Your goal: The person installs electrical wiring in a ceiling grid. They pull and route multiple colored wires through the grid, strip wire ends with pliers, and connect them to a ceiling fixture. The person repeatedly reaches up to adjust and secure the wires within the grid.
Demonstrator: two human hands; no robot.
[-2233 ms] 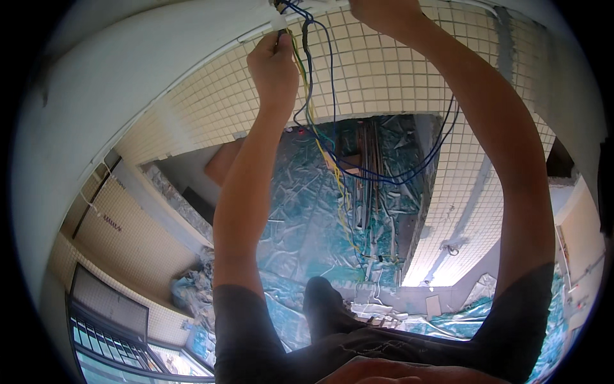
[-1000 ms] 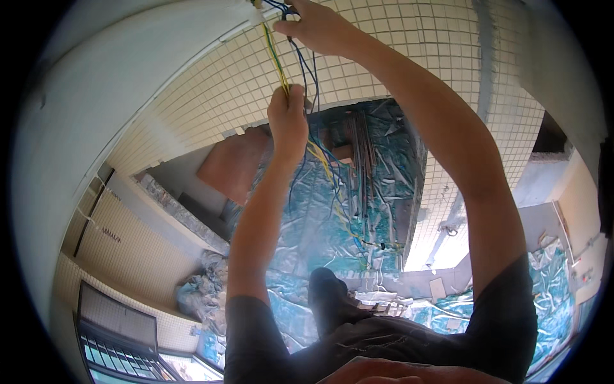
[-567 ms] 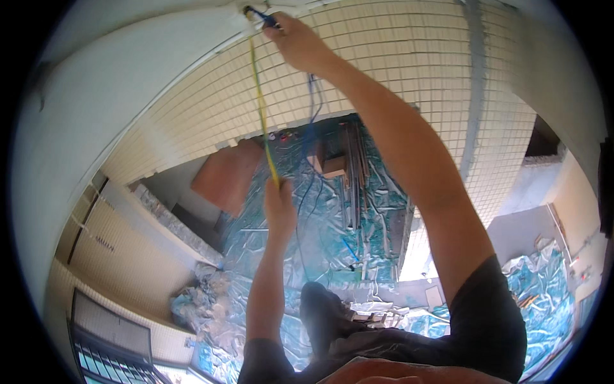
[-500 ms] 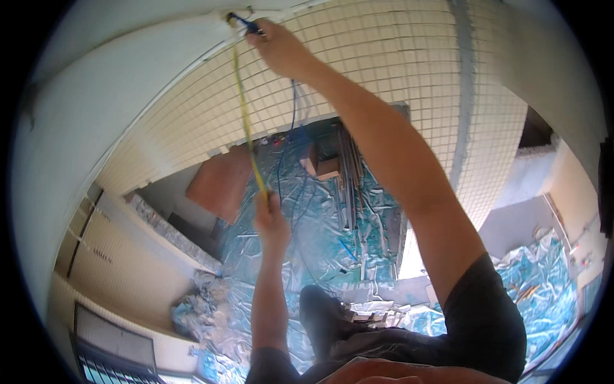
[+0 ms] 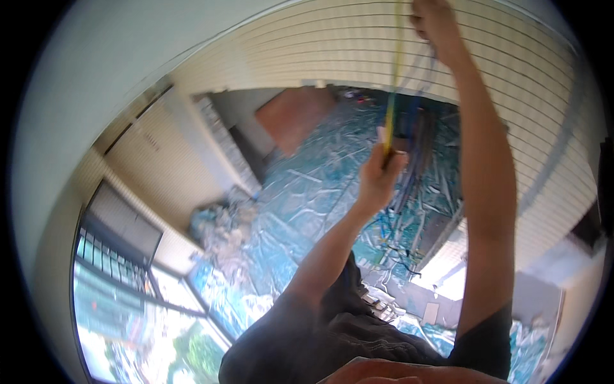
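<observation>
one bare left hand (image 5: 382, 173) pinches thin yellow-green wires (image 5: 397, 57), stretched straight up before the cream tiled wall (image 5: 307, 51); the bare right hand (image 5: 439, 25) curls above blurred blue wires (image 5: 429, 65), its grip unclear. the yellow-green wires' upper end has just left view, so what holds it cannot be checked.

- A yellow-green wire (image 5: 398, 61) is gripped by the left hand (image 5: 377, 179) and held straight.
- Blue wires (image 5: 430, 66), blurred, are held by the right hand (image 5: 438, 27), farther off.
- The far wall (image 5: 300, 54) is covered with pale tiles.
- The floor is covered by blue-green plastic sheeting (image 5: 291, 205).
- A brown board (image 5: 294, 118) is seen far left.
- A dark-framed window (image 5: 121, 326) is set near left.
</observation>
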